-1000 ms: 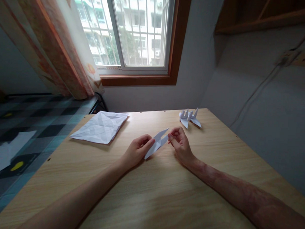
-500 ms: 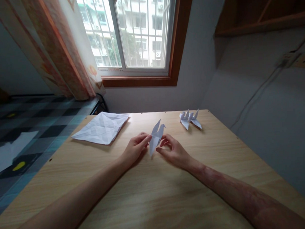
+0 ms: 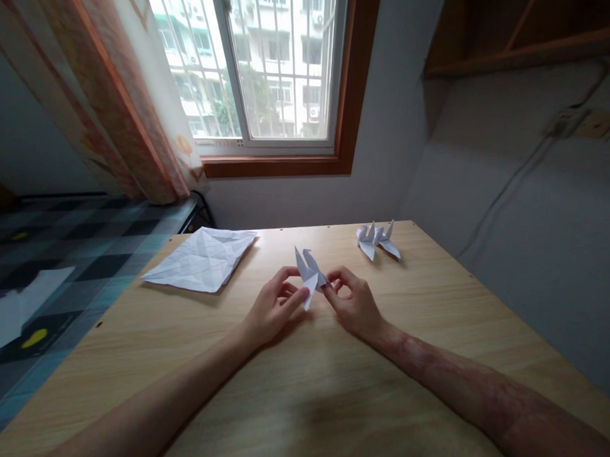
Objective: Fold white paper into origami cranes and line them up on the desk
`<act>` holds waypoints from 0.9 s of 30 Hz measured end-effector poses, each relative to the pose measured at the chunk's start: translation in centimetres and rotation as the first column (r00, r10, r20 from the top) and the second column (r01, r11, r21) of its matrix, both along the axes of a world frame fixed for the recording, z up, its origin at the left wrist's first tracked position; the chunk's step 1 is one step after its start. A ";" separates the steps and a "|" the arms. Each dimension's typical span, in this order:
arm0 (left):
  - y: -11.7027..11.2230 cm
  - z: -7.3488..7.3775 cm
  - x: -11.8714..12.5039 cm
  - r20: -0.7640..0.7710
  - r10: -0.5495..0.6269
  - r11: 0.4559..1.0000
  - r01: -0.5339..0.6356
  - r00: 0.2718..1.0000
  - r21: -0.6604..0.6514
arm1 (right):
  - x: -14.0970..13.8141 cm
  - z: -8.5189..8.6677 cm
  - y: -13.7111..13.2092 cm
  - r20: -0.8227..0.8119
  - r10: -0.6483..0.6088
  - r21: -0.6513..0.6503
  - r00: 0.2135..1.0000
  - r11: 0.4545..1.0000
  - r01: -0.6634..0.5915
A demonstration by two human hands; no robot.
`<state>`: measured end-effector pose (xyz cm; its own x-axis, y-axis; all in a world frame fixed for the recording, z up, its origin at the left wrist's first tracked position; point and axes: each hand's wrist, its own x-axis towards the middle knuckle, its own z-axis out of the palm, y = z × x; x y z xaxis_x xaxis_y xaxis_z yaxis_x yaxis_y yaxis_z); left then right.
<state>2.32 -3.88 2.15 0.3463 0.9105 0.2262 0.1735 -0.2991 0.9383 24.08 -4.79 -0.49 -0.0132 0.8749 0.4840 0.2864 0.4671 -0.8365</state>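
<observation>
A folded white paper crane (image 3: 310,277) is held up between my two hands above the wooden table (image 3: 299,388). My left hand (image 3: 277,304) pinches its near left side, thumb in front and fingers behind. With thumb and forefinger closed, my right hand (image 3: 355,300) grips the wing on the right. The crane's two points stick up, one of them bent at its tip like a head. Farther back on the right stand two more white paper cranes (image 3: 378,239), side by side and touching or nearly so.
Creased white paper sheets (image 3: 204,258) lie stacked at the table's back left. Beyond the left edge is a checked cloth (image 3: 84,247) with white paper (image 3: 22,305) on it. A window (image 3: 285,74) and wall rise behind; a shelf (image 3: 531,43) hangs upper right.
The crane has turned and tilted to the left. My right hand, formerly open beside it, has closed on its right wing. My left hand's grip has shifted lower.
</observation>
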 end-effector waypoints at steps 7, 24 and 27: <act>-0.2 0.0 -0.2 -0.121 0.154 0.958 -0.118 0.981 0.261 | 0.6 -0.2 0.5 0.076 -0.088 0.105 0.993 0.991 0.079; 2.5 -0.5 -3.2 -0.358 0.127 0.856 0.080 0.925 0.511 | 2.5 -0.5 2.2 0.067 -0.001 0.125 0.998 0.992 -0.008; 2.7 -1.0 -3.2 -0.354 0.111 0.824 0.113 0.929 0.555 | 2.5 -0.4 2.2 0.076 0.026 0.131 0.997 0.991 -0.036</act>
<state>-0.87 -1.13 1.18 0.5041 0.6635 0.5528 0.4593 -0.7480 0.4790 26.60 -2.62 -0.90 -0.0791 0.8019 0.5923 0.3284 0.5819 -0.7440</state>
